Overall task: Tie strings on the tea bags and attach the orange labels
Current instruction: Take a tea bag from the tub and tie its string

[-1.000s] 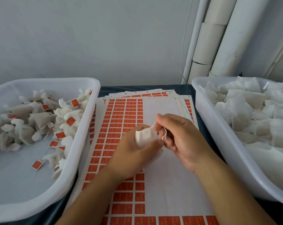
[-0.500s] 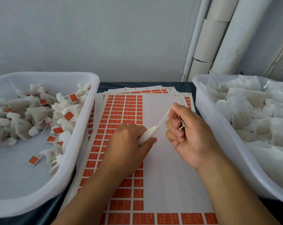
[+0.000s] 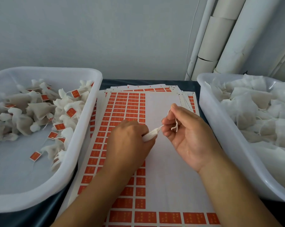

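Observation:
My left hand (image 3: 128, 141) grips a white tea bag (image 3: 150, 135) whose gathered neck sticks out toward the right. Its white string (image 3: 175, 124) runs from that neck into my right hand (image 3: 186, 128), which pinches it; the loose ends hang over the fingers. Both hands hover above a stack of sheets of orange labels (image 3: 122, 105), many of them peeled off the top sheet. Most of the bag is hidden inside my left fist.
A white tub (image 3: 82, 138) on the left holds several tied tea bags with orange labels (image 3: 71, 112). A white tub (image 3: 220, 122) on the right is full of untied white bags. White pipes (image 3: 220, 38) stand against the grey wall behind.
My right hand has pulled the string out to the right and the bag's neck is drawn tight into a thin point. The left hand has closed more around the bag.

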